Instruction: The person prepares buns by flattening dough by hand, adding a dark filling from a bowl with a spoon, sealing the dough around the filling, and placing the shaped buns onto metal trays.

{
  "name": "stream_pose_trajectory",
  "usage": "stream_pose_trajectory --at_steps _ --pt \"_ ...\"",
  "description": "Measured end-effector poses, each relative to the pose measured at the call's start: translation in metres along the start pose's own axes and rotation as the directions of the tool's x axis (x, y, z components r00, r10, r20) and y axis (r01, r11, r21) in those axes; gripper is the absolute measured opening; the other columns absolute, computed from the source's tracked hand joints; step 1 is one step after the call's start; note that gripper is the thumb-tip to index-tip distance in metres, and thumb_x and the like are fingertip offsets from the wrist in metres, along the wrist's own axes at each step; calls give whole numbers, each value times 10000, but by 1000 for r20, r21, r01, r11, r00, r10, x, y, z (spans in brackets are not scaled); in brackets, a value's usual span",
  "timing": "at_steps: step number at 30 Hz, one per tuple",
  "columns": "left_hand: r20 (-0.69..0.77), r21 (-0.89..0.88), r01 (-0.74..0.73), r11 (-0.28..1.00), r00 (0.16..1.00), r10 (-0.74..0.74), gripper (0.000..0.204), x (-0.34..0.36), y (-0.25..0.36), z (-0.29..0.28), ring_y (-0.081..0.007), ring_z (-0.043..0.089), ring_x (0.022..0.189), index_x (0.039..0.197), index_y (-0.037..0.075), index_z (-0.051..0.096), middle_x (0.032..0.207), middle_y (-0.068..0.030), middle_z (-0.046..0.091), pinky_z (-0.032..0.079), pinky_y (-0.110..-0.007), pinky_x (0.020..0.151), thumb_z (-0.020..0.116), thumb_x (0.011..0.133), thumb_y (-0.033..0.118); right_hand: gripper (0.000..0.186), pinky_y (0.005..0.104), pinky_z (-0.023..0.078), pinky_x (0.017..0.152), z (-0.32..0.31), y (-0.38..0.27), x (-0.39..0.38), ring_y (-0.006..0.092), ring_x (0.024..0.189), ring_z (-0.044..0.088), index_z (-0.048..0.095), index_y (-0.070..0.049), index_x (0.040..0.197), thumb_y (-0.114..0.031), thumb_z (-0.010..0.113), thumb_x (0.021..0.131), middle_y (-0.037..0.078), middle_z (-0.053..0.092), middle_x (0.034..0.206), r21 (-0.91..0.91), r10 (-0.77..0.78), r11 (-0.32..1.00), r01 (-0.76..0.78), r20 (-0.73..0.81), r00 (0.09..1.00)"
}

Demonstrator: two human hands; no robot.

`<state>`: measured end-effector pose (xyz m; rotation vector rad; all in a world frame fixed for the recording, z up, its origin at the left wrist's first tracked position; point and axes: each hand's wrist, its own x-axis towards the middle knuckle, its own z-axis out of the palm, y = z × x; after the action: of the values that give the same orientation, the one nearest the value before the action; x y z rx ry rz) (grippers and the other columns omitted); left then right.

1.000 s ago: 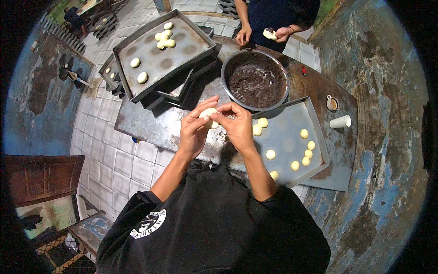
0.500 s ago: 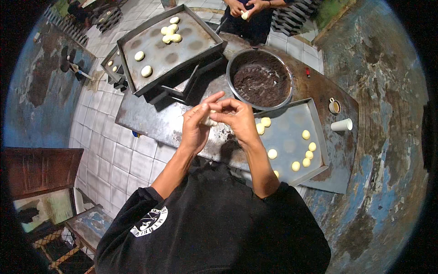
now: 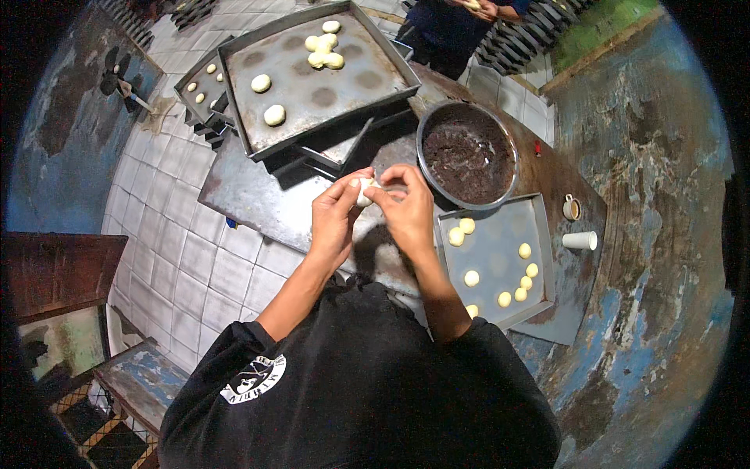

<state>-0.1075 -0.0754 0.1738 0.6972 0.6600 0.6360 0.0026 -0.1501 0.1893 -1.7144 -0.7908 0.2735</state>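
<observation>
Between my hands, above the near side of the metal table (image 3: 242,187), is a small pale piece of dough (image 3: 364,192). My left hand (image 3: 336,211) is closed around it from the left. The thumb and fingers of my right hand (image 3: 406,207) pinch its edge from the other side. Just beyond my right hand stands a round metal bowl (image 3: 509,187) of dark brown crumbly filling (image 3: 469,156). Right of that hand lies a grey baking tray (image 3: 496,250) with several pale yellow dough balls (image 3: 524,250) on it.
Stacked trays rise at the back left, the top tray (image 3: 269,78) carrying several dough balls. A cup (image 3: 572,207), a white tumbler (image 3: 580,241) and a small red object (image 3: 537,148) are on the right. Across the table, another person (image 3: 445,35) holds something pale. A wooden bench (image 3: 144,379) stands lower left.
The view has shifted, so trays and bowl sit differently in it. My right fingers have lifted and spread somewhat, showing more of the dough. The other person's hands are now near the upper edge.
</observation>
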Motion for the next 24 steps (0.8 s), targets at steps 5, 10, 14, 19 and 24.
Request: stream_pose_trajectory --at_steps 5,10,14,19,24 --pt "50 -96 -187 978 980 193 198 31 11 -28 -158 644 1043 1112 -2 682 1163 -106 699 519 -308 930 620 1032 168 102 286 493 627 48 -19 6 152 689 650 763 -1 892 -75 801 834 94 679 827 55 54 997 -56 22 998" --pt "-101 -165 -154 974 985 139 208 64 35 -59 -106 615 828 979 37 630 934 -52 674 500 -259 745 629 1036 238 103 302 518 654 94 -45 7 175 737 665 766 10 952 -33 754 859 105 676 831 28 -82 996 80 81 993" --pt "-79 29 -72 997 994 74 299 68 68 -73 -88 588 784 861 43 635 891 -36 664 478 -255 717 652 1023 294 177 305 529 704 109 -40 29 155 858 665 759 5 1013 -51 771 846 96 681 908 45 175 980 -195 280 944" --pt "161 253 -372 893 926 340 445 76 104 -87 -202 617 1143 1069 -35 744 1239 -146 690 452 -348 1034 468 1101 313 474 312 538 808 140 -46 54 153 950 633 624 22 1295 -128 797 880 54 691 1079 -15 169 985 -171 250 953" --pt "445 462 -526 714 834 327 523 91 143 -131 -320 385 1435 1154 2 735 1451 -193 560 253 -428 1200 380 1107 384 402 274 528 795 161 -47 77 77 953 610 680 0 1260 -136 785 896 31 703 1123 172 365 704 -689 744 560"
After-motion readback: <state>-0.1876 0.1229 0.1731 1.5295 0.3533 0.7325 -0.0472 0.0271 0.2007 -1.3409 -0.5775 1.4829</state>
